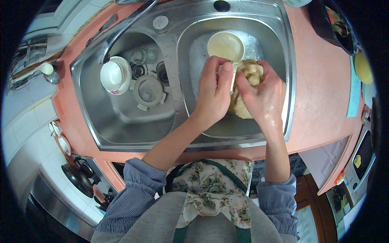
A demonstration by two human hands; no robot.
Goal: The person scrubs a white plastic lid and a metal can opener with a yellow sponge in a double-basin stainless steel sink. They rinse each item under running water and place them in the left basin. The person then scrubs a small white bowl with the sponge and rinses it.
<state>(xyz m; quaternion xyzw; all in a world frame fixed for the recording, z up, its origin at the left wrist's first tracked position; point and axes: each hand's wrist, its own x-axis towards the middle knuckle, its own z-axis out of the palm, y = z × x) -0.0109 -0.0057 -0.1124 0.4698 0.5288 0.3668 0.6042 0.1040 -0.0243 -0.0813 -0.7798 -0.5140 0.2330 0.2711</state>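
Over the right basin of the steel sink (276, 42), my left hand (214, 88) grips a thin white item (233, 77), seen mostly edge-on and partly covered by my fingers. My right hand (263, 94) is closed on a wet yellowish-brown cloth (253, 73), pressed up against the white item. Part of the cloth hangs below my fingers. Just beyond my hands, a pale round bowl (225, 46) sits in the basin, apparently with cloudy liquid inside.
In the left basin are stacked white bowls (113, 74), a clear clip-on lid (148, 91), a glass jar (139, 56) and dark round parts (162, 73). The faucet (121, 30) reaches over them. A black bin (334, 27) and a blue cloth (354, 91) lie at right.
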